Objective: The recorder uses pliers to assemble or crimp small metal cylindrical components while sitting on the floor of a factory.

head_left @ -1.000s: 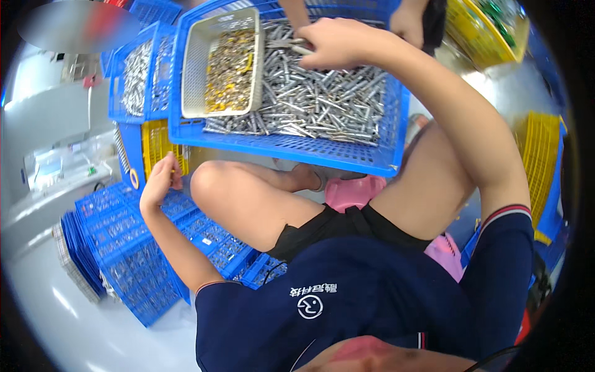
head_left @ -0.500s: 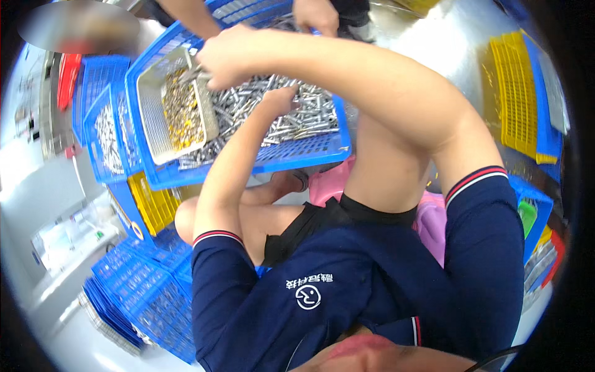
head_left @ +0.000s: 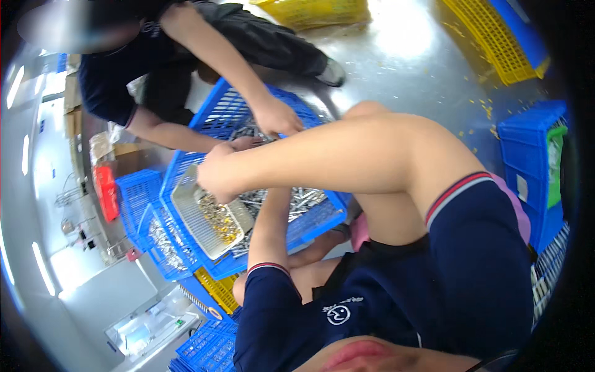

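Observation:
A blue crate (head_left: pixel 319 223) full of loose silver metal pins (head_left: pixel 304 199) sits before me. Inside its left end is a small white basket (head_left: pixel 189 217) with small brass-coloured and silver parts (head_left: pixel 224 226). My right hand (head_left: pixel 218 173) is over the far edge of that basket, fingers curled downward; whatever they grip is hidden. My left forearm (head_left: pixel 271 223) reaches into the crate beneath my right forearm, which covers my left hand. Across the crate, another person's hand (head_left: pixel 279 118) reaches down to the pins, and their other hand (head_left: pixel 245 142) is beside mine.
Left of the crate stands another blue basket (head_left: pixel 164 242) of metal parts, with a red bin (head_left: pixel 105 192) farther off. A yellow crate (head_left: pixel 214 285) shows below. On the right are a blue bin (head_left: pixel 530 173) and a yellow basket (head_left: pixel 496 43); small yellow bits lie on the floor.
The view has shifted, showing more of the other person. My left hand, seen earlier on the pins, is now behind my right forearm. My right hand remains over the white basket.

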